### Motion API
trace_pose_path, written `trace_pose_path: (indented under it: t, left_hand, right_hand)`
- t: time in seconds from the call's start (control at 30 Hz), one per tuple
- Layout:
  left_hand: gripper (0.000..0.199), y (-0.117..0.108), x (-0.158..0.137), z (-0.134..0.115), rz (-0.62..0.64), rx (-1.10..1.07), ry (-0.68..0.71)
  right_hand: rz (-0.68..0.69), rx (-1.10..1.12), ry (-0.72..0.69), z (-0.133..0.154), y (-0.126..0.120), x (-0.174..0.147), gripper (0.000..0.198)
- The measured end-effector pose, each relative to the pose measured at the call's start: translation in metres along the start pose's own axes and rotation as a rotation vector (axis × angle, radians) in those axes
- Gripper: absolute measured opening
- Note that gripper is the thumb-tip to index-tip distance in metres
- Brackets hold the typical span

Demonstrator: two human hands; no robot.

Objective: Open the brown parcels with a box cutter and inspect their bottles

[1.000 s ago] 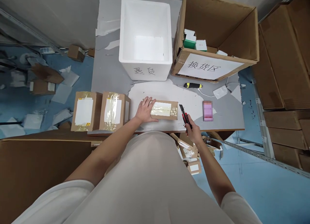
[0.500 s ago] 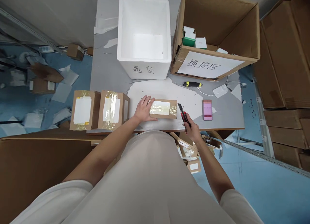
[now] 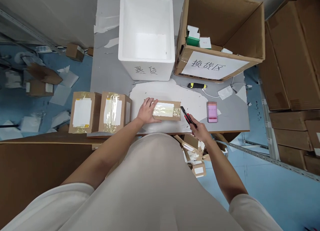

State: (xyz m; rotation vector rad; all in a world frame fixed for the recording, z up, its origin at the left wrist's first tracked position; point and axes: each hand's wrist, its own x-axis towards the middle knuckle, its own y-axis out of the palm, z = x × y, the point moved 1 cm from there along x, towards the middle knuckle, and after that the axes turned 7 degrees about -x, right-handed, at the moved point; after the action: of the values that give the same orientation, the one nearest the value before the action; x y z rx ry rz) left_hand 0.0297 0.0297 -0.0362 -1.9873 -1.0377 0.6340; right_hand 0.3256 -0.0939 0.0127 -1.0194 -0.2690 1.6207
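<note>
My left hand (image 3: 147, 111) grips the left end of a small taped cardboard box (image 3: 163, 110), its fingers over the far edge and its thumb along the near side. The box lies flat on a worn white patch of the table, with a white label under clear tape on top. In my right hand (image 3: 198, 128) is a black and red box cutter (image 3: 186, 116), pointing up and left. The blade tip is right at the box's right end; whether it touches is too fine to tell.
Two taped cartons (image 3: 113, 112) stand at the left. Behind are a white foam box (image 3: 147, 70) and a large open carton (image 3: 220, 64) holding small boxes. A yellow and black cutter (image 3: 197, 86) and a phone (image 3: 212, 112) lie on the right. Cardboard scraps (image 3: 195, 154) are below the table edge.
The box cutter has come closer to the right end of the box and leans further left. My left hand keeps its place on the box. The whole view has shifted slightly.
</note>
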Motion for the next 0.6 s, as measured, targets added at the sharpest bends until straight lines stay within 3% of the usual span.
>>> trace_pose_path:
  t: [0.17,0.6]
  left_hand:
    - [0.119,0.000,0.000,0.000,-0.016,-0.024,0.002]
    - [0.117,0.000,0.000,0.002,-0.020,-0.021,0.010]
  right_hand:
    - [-0.017,-0.268,-0.089,0.006,-0.009,-0.007,0.057]
    - [0.009,-0.242,-0.047,0.001,0.015,-0.052,0.057]
